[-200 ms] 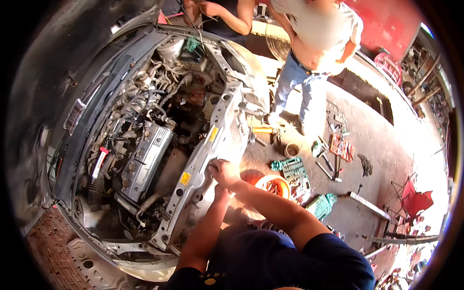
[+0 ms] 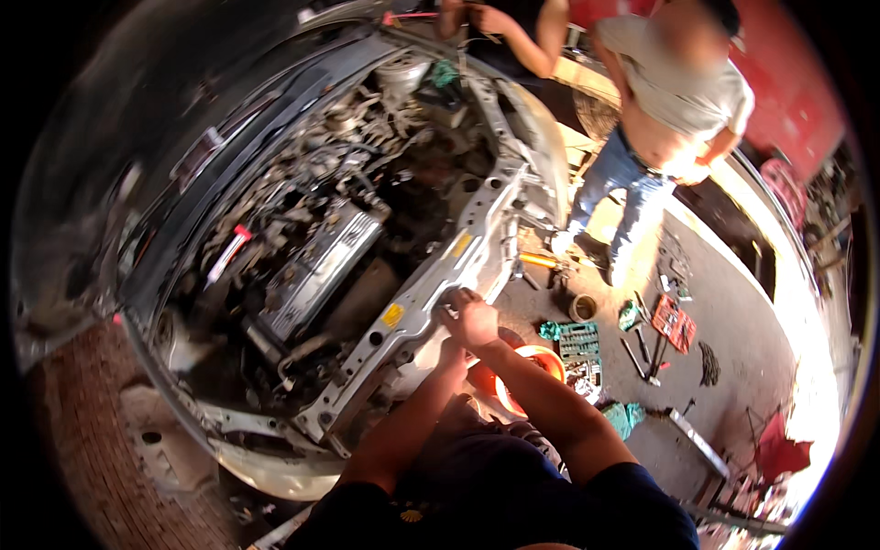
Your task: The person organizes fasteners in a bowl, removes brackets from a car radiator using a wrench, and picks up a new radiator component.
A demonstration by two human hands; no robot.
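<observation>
Crossmember: the silver crossmember (image 2: 427, 280) at the front of the car lay just left of the fingers, its outer edge right at the tips or nearly so; contact could not be told.
Long axis: it ran slantwise past the fingers, from a near-left end to a far-right end, its top pierced by round holes.
Nearer hand: the right hand (image 2: 472, 321) was nearer, at the middle of that edge.
Right fingers: they were curled in, knuckles up; whether they were clamped on anything could not be told.
Left fingers: the left hand (image 2: 449, 352) sat below and nearer the body, close under the right wrist; its fingers were hidden, so their state could not be told.
Yellow label: one yellow label (image 2: 392, 315) was stuck on the crossmember, left of the fingers.
Engine: the silver engine cover (image 2: 328, 268) lay farther left, beyond the crossmember, roughly in line with it.
Bucket: an orange bucket (image 2: 553, 361) stood on the floor to the right of the fingers and nearer the body, partly behind the right forearm.
Tool trays: a green socket tray (image 2: 579, 341) lay right of the fingers; a red tool tray (image 2: 675, 324) lay farther right.
Bystander: a person in jeans (image 2: 674, 101) stood ahead and to the right.
</observation>
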